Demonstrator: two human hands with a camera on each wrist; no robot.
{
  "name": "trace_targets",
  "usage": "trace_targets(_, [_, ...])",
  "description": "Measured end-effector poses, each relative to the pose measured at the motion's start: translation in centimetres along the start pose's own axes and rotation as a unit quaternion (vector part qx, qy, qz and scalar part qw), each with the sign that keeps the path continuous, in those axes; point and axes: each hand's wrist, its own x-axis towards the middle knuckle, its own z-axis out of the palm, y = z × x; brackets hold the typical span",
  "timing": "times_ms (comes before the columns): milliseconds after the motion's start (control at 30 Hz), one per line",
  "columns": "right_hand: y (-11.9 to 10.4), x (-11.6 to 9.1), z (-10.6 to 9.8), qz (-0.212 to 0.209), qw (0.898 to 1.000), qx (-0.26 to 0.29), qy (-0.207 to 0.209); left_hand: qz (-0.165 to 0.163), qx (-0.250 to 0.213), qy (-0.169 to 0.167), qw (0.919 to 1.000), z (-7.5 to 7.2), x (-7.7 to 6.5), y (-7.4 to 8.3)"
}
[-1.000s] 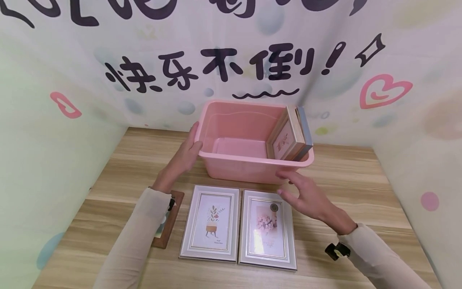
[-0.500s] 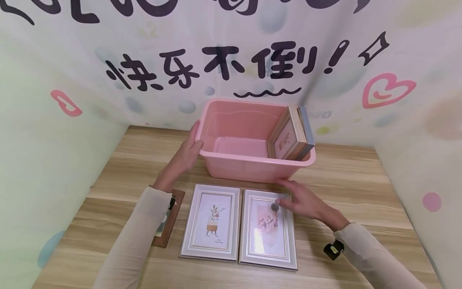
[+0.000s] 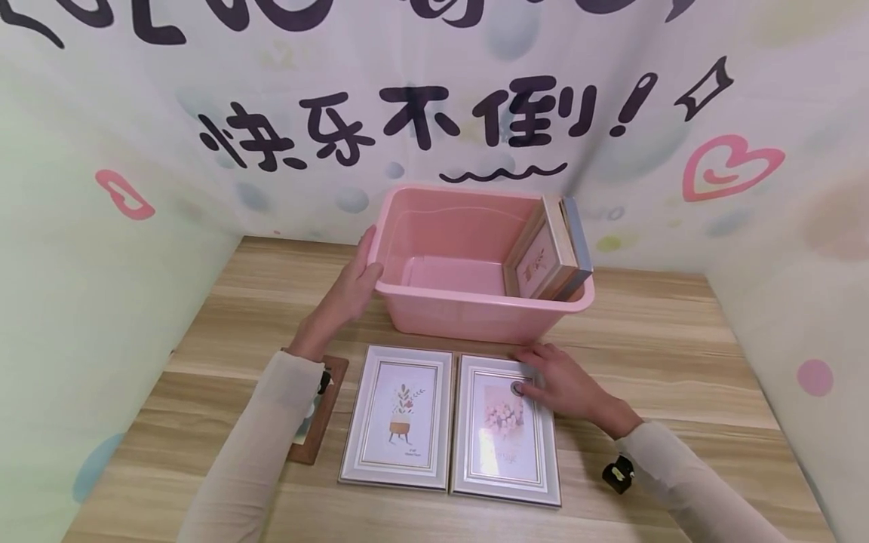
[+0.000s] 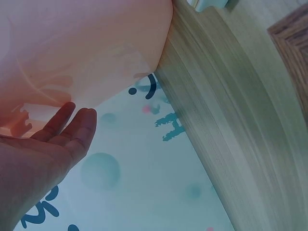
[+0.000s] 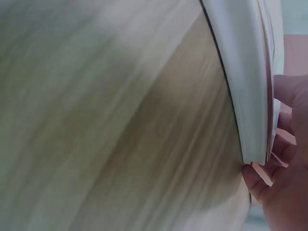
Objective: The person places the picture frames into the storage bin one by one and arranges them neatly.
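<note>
Blossom frame (image 3: 505, 431) lies flat in front of the pink bin (image 3: 468, 320), its far edge just short of the bin's front wall; the right hand (image 3: 569, 385) curls its fingers round the corner nearest the bin, thumb over the face. Plant frame (image 3: 398, 418) lies beside it, a narrow gap between their long edges. The left hand (image 3: 348, 290) rests at the bin's left rim, fingers nearly straight against the outer wall; whether it pinches the rim, I cannot tell. Inside the bin, upright frames (image 3: 536, 268) line its right side, bin floor showing to their left; right of the bin, tabletop (image 3: 668, 324) runs on to the backdrop (image 3: 305, 204). Half a second ago the right fingertips were nearer the bin; now they meet the frame, the bin unmoved
</note>
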Motion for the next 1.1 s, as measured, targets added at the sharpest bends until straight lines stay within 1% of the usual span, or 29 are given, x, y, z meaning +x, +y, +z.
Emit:
trace_targets(100, [0.0,0.3,0.3,-0.003,1.0,-0.008,0.008,0.001,0.006,0.0,1.0,0.0,0.0,-0.1])
trace_targets(233, [0.1,0.3,0.5,0.0,1.0,-0.006,0.009,-0.002,0.012,-0.001,0.9999,0.0,0.0,-0.1])
trace_targets(333, [0.1,0.3,0.3,0.004,1.0,0.002,0.009,-0.003,0.016,-0.001,0.9999,0.1,0.0,0.0])
trace_targets(400, [0.0,0.2,-0.1,0.007,1.0,0.017,0.009,-0.002,0.018,-0.001,0.9998,0.1,0.0,0.0])
trace_targets(533, [-0.3,0.2,-1.2,0.012,0.997,0.071,0.016,-0.001,0.02,-0.001,0.9998,0.0,0.0,0.0])
trace_targets(667, [-0.4,0.3,-2.2,-0.009,0.993,0.119,0.02,-0.004,0.022,-0.001,0.9998,0.0,-0.1,0.1])
trace_targets(767, [-0.3,0.4,-2.9,-0.026,0.989,0.146,0.012,-0.008,0.023,-0.002,0.9997,0.0,-0.1,0.1])
trace_targets(833, [-0.2,0.5,-3.4,-0.026,0.986,0.163,-0.001,-0.01,0.022,-0.001,0.9997,0.0,-0.1,0.1])
trace_targets(1000, [-0.3,0.6,-4.4,-0.008,0.98,0.198,-0.035,-0.011,0.021,0.003,0.9997,0.0,-0.1,0.1])
trace_targets(1100, [-0.4,0.6,-4.9,0.001,0.974,0.221,-0.054,-0.011,0.021,0.005,0.9997,0.1,0.0,0.0])
